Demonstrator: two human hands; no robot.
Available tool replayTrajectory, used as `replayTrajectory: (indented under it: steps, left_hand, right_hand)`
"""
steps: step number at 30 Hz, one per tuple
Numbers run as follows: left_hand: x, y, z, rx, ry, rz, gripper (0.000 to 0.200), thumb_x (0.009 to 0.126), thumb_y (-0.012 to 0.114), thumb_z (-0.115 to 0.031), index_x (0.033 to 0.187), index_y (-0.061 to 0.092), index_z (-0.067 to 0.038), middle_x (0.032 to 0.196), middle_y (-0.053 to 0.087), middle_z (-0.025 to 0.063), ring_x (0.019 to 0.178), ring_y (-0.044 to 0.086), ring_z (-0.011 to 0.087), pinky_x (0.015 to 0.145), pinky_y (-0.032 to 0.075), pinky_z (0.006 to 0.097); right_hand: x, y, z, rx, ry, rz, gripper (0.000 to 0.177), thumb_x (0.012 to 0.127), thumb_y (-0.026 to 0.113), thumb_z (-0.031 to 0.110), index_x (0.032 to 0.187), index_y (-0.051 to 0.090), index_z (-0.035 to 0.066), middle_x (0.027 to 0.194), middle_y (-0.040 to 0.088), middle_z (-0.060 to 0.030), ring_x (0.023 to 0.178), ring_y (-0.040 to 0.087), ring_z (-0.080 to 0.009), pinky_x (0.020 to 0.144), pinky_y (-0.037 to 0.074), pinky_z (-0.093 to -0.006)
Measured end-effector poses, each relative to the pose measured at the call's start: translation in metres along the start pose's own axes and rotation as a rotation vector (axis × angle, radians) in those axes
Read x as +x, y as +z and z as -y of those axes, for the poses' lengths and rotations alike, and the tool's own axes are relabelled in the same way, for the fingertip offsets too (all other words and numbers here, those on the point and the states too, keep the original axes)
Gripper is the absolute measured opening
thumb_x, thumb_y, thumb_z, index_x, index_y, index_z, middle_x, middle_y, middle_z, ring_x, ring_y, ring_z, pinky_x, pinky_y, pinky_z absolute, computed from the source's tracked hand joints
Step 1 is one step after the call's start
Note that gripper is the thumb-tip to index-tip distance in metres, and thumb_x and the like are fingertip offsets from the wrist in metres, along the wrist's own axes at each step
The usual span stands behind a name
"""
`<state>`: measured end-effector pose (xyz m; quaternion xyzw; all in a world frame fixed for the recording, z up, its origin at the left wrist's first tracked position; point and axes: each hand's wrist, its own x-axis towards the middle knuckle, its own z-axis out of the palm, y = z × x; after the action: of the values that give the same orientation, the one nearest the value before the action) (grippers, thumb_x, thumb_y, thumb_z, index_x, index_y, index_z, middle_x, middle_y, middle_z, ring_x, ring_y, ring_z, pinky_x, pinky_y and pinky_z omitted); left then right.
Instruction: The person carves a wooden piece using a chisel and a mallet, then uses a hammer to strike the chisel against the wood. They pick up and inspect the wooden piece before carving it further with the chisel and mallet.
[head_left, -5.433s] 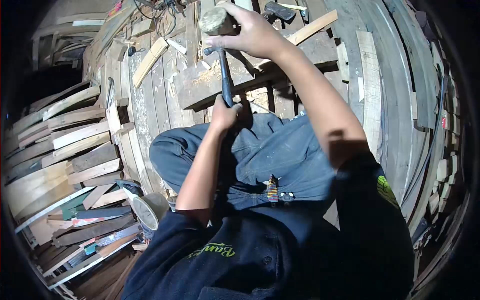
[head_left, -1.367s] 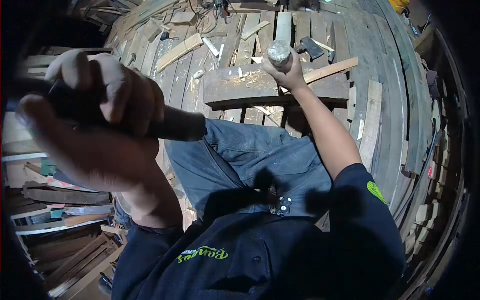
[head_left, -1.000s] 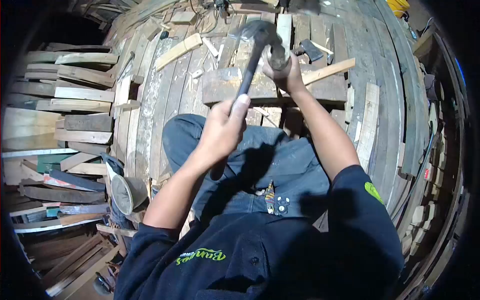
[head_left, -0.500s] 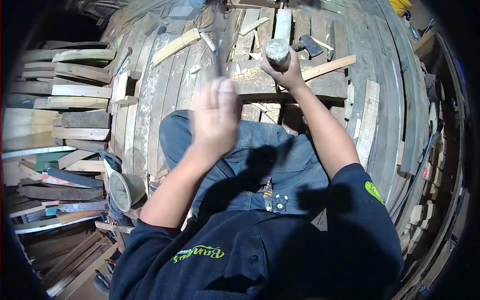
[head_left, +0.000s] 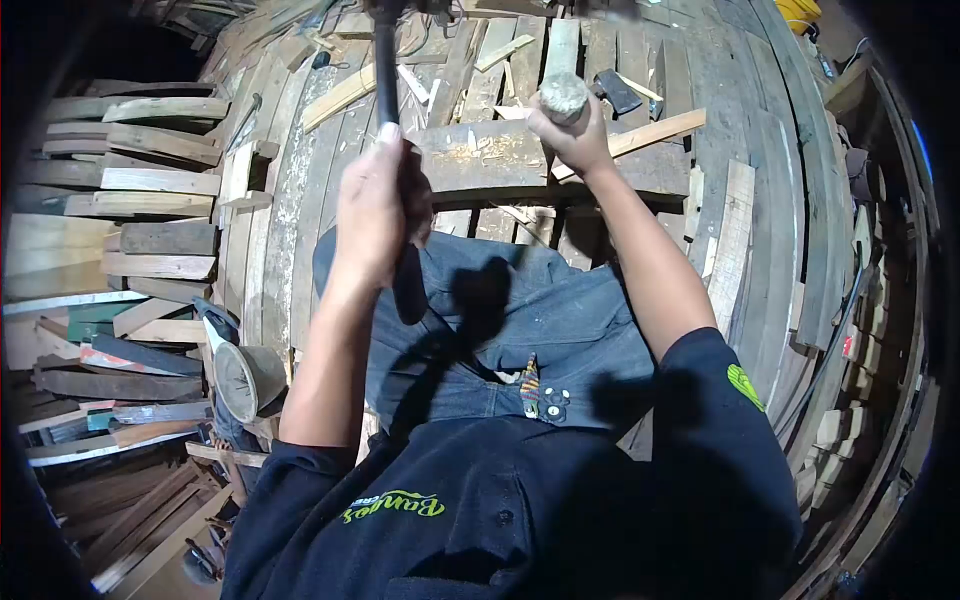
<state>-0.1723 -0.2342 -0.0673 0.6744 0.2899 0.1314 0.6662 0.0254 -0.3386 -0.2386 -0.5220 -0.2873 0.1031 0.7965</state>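
My left hand point(head_left: 375, 205) is closed round the handle of a hammer-like tool point(head_left: 386, 75), raised at the left of the view. Its dark shaft points away from me, and its head is partly cut off by the top edge. My right hand point(head_left: 583, 145) grips a short round piece point(head_left: 564, 94) with a pale, rough top, near the far edge of a curved plank point(head_left: 480, 165). What lies under that piece is hidden. Just right of it, a black hammer head point(head_left: 618, 91) rests on the boards.
Curved wooden pieces point(head_left: 160, 180) are stacked along the left. A grey bucket point(head_left: 248, 382) stands near my left elbow. A light wood strip point(head_left: 660, 135) lies across the plank's right part. Shavings point(head_left: 485, 146) are scattered on the plank. More blocks point(head_left: 840, 428) line the right side.
My left hand has moved left and away from me with its tool, which is now less blurred. My right hand and the round piece have shifted slightly.
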Motion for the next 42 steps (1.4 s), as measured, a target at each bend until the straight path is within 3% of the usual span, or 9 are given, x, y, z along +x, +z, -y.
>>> replayTrajectory:
  steps: [2,3,9,18,25,27,29,31,42]
  left_hand:
    - [0.006,-0.005,-0.004,-0.086,-0.088,-0.049,0.041,0.099,0.040,-0.042,0.079,0.046,-0.008,0.056,0.041,-0.0001,0.038,0.038,0.0090,0.035,0.032,0.0243]
    - [0.008,-0.004,-0.004,-0.083,-0.117,-0.073,0.040,0.099,0.041,-0.043,0.080,0.046,-0.008,0.056,0.040,-0.0007,0.037,0.036,0.0089,0.035,0.032,0.0249]
    - [0.032,-0.017,0.035,-0.230,-0.288,-0.031,0.040,0.096,0.044,-0.050,0.083,0.045,-0.012,0.058,0.036,-0.0046,0.039,0.032,0.0072,0.038,0.030,0.0240]
    - [0.067,-0.013,0.106,-0.035,-0.457,-0.060,0.025,0.095,0.051,-0.033,0.086,0.044,-0.010,0.061,0.043,0.0002,0.044,0.042,0.0104,0.038,0.038,0.0264]
    - [0.070,0.008,0.142,-0.006,-0.461,0.042,0.026,0.096,0.050,-0.029,0.078,0.046,-0.011,0.059,0.043,-0.0006,0.044,0.043,0.0107,0.040,0.037,0.0276]
    - [0.079,0.008,0.156,0.448,-0.254,0.001,0.029,0.095,0.051,-0.030,0.078,0.051,-0.006,0.060,0.048,0.0033,0.045,0.048,0.0120,0.041,0.037,0.0303]
    - [0.079,0.010,0.159,0.779,-0.052,-0.082,0.043,0.092,0.052,-0.035,0.091,0.056,0.007,0.074,0.062,0.0276,0.071,0.064,0.0419,0.066,0.049,0.0474]
    - [0.076,0.017,0.163,0.877,-0.060,-0.091,0.041,0.091,0.052,-0.033,0.098,0.055,0.007,0.082,0.062,0.0307,0.085,0.061,0.0468,0.075,0.047,0.0511]
    - [0.049,0.041,0.209,0.733,-0.102,-0.033,0.041,0.088,0.060,-0.019,0.114,0.041,0.006,0.102,0.055,0.0316,0.097,0.055,0.0469,0.084,0.044,0.0484]
  right_hand:
    - [0.003,-0.011,0.003,0.016,0.037,0.004,0.041,0.071,0.078,0.012,0.105,0.057,0.003,0.097,0.064,-0.0032,0.087,0.062,-0.0126,0.082,0.051,-0.0292]
    - [0.003,0.000,0.012,0.020,-0.011,-0.253,0.027,0.074,0.074,0.008,0.096,0.059,0.001,0.080,0.064,-0.0037,0.072,0.064,-0.0130,0.067,0.052,-0.0272]
    - [0.030,-0.044,0.016,0.362,0.002,-0.237,0.006,0.079,0.065,0.004,0.082,0.059,0.004,0.073,0.061,-0.0046,0.065,0.059,-0.0160,0.065,0.051,-0.0318]
    - [0.052,-0.151,0.057,0.537,-0.241,-1.157,0.017,0.068,0.065,0.005,0.071,0.048,0.003,0.070,0.055,-0.0082,0.063,0.057,-0.0208,0.061,0.050,-0.0336]
    - [0.052,-0.124,0.053,0.381,-0.264,-0.944,0.012,0.074,0.063,0.002,0.078,0.052,0.005,0.075,0.054,-0.0065,0.069,0.054,-0.0199,0.069,0.050,-0.0354]
    - [0.050,-0.127,0.052,0.390,-0.254,-0.926,0.012,0.075,0.063,0.002,0.078,0.052,0.005,0.076,0.055,-0.0065,0.069,0.054,-0.0200,0.069,0.050,-0.0355]
    - [0.051,-0.130,0.050,0.424,-0.245,-0.881,0.011,0.076,0.063,0.002,0.078,0.053,0.004,0.076,0.055,-0.0065,0.069,0.055,-0.0203,0.069,0.050,-0.0356]
    - [0.052,-0.129,0.052,0.409,-0.225,-0.920,0.010,0.076,0.063,0.003,0.078,0.053,0.003,0.077,0.056,-0.0066,0.070,0.055,-0.0207,0.070,0.050,-0.0354]
    - [0.051,-0.123,0.058,0.384,-0.287,-0.962,0.011,0.073,0.064,0.002,0.079,0.055,0.001,0.075,0.057,-0.0086,0.065,0.056,-0.0223,0.067,0.051,-0.0362]
